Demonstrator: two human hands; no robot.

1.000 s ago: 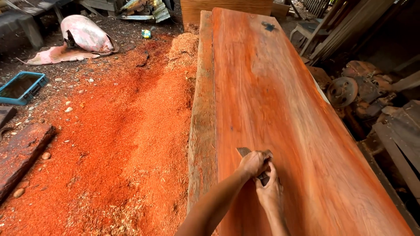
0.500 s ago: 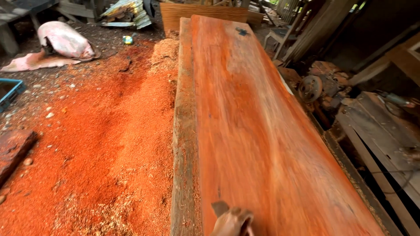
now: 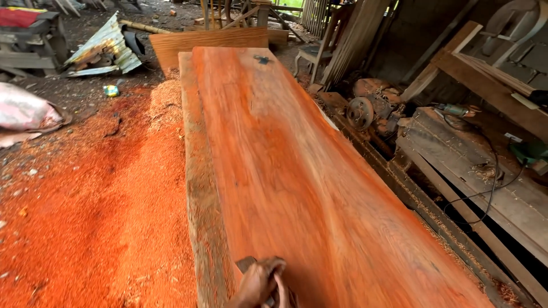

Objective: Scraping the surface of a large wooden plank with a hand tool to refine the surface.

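At the near edge, the hands (image 3: 261, 283) are clenched together on a small flat scraper (image 3: 246, 264) pressed to the long orange-red slab (image 3: 308, 177), whose long axis runs away from them toward the far end.

Landmark: the slab (image 3: 297, 165), lying lengthwise from the near edge of the view to the far end.
Hands (image 3: 260, 283): on the slab's near end, close to its left edge, over a small flat tool (image 3: 246, 264).
Under the slab: a rough plank (image 3: 197, 188), showing along the slab's left side.
Left of the slab: sawdust (image 3: 97, 211) on the ground, with a sack (image 3: 25, 114) further left.
Behind the slab: a board (image 3: 208, 43) on edge; metal sheet (image 3: 103, 48) to the far left.
Right of the slab: a wheel (image 3: 361, 112), then a bench (image 3: 485, 188) carrying a cable (image 3: 495, 171) and a power tool (image 3: 456, 109).
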